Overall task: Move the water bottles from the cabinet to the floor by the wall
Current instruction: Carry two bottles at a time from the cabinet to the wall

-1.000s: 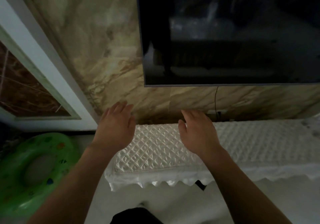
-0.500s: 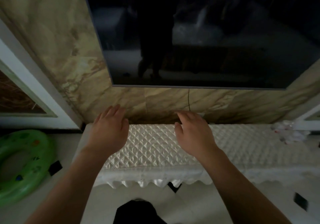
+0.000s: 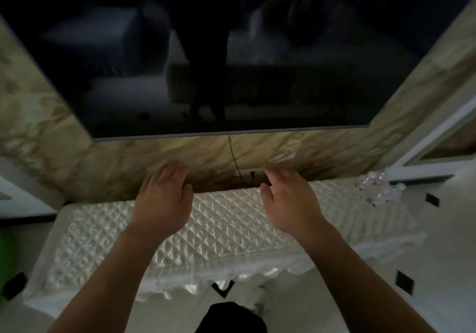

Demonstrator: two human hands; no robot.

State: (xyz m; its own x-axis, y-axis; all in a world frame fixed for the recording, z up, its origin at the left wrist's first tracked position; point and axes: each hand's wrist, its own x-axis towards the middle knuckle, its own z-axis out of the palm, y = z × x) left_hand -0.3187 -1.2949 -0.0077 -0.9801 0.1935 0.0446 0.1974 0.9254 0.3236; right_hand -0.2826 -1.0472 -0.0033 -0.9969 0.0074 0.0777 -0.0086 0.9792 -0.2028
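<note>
A low cabinet (image 3: pixel 103 242) covered by a white quilted cloth runs along the marble wall. A cluster of clear water bottles (image 3: pixel 377 187) with red marks lies at its far right end, near the wall. My left hand (image 3: pixel 163 201) hovers palm down over the middle of the cabinet, empty, fingers apart. Equally empty and spread, my right hand (image 3: pixel 289 201) is held out beside it, well left of the bottles.
A large dark television (image 3: pixel 206 49) hangs on the wall above the cabinet, with a cable (image 3: pixel 233 155) running down to a socket. White tiled floor (image 3: pixel 438 268) with black inlays lies to the right. A green edge (image 3: pixel 3 255) shows at far left.
The view has swung to the right: the green swim ring slid almost out of sight and the bottles came into view at the right. Both hands stay empty over the cabinet.
</note>
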